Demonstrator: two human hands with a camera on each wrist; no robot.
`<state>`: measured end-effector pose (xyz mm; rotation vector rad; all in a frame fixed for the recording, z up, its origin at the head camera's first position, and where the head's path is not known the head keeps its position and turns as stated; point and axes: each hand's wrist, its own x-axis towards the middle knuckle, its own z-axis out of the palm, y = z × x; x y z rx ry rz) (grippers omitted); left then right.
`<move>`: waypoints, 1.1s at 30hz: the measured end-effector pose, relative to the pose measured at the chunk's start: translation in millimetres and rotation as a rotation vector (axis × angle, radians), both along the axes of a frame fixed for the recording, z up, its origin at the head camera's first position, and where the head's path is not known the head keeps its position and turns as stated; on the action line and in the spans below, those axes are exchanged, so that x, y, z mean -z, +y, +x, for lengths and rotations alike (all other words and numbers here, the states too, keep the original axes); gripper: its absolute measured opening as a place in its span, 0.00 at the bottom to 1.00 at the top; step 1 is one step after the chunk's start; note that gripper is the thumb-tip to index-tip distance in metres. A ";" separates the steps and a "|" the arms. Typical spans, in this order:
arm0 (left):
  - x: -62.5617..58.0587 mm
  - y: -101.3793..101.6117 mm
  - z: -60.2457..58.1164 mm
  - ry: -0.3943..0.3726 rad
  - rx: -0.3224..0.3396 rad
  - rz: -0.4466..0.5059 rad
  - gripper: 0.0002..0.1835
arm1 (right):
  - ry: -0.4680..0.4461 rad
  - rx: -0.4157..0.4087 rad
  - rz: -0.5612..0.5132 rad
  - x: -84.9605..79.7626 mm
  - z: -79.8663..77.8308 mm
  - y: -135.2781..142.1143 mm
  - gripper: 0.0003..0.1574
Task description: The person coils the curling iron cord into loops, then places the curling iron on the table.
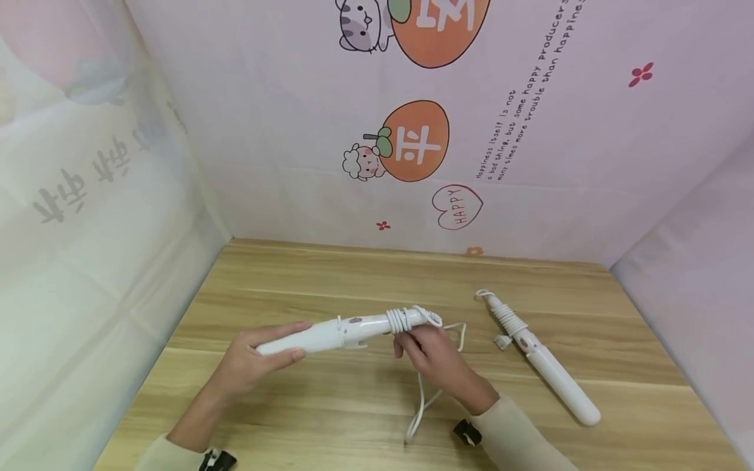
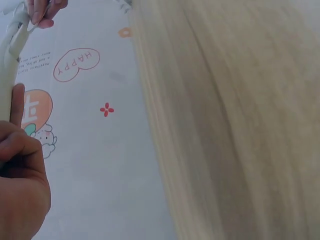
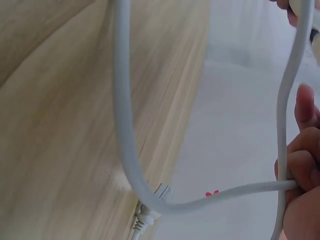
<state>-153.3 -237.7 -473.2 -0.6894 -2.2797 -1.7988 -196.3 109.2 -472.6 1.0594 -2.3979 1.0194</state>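
Note:
In the head view a white hair curling iron (image 1: 318, 336) is held above the table, slightly tilted, its handle end to the right. My left hand (image 1: 247, 360) grips the thick barrel end, thumb on the near side and fingers on the far side. White cord is wound in several turns round the handle. My right hand (image 1: 438, 363) is at the handle's tip, its curled fingers holding the loose cord (image 1: 412, 425), which hangs in a loop below. The right wrist view shows this cord (image 3: 121, 100) passing into the curled fingers (image 3: 302, 167).
A second white curling iron (image 1: 559, 379) lies on the wooden table (image 1: 253, 275) to the right, its cord wound round the handle. Its plug (image 1: 502, 341) rests beside it. Printed cloth walls (image 1: 283, 131) enclose the table at the back and both sides.

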 end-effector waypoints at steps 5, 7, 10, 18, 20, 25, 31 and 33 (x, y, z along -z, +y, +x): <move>1.4 11.2 -2.0 0.127 -0.070 -0.022 0.24 | -0.031 0.036 -0.037 0.9 0.4 -1.9 0.14; 1.4 14.6 -2.2 0.184 -0.102 -0.064 0.25 | -0.055 0.047 -0.041 1.2 1.0 -1.8 0.12; -0.1 18.8 -3.3 0.296 -0.136 -0.148 0.27 | -0.071 0.073 -0.015 0.3 1.9 -1.5 0.11; -2.0 18.5 -7.8 0.503 -0.314 -0.270 0.31 | -0.055 0.109 0.010 -1.3 3.8 2.9 0.08; -2.0 15.8 -8.3 0.517 -0.346 -0.292 0.32 | -0.030 0.107 0.009 -3.2 3.1 4.4 0.07; -2.0 12.4 -8.1 0.570 -0.347 -0.355 0.33 | 0.133 0.060 0.046 -8.9 -3.6 7.0 0.07; -4.5 12.3 -5.9 0.606 -0.303 -0.433 0.31 | 0.423 0.011 0.063 -16.1 -14.2 7.7 0.23; -5.8 11.4 -4.3 0.594 -0.271 -0.456 0.29 | 0.461 0.016 0.056 -18.1 -16.6 9.3 0.26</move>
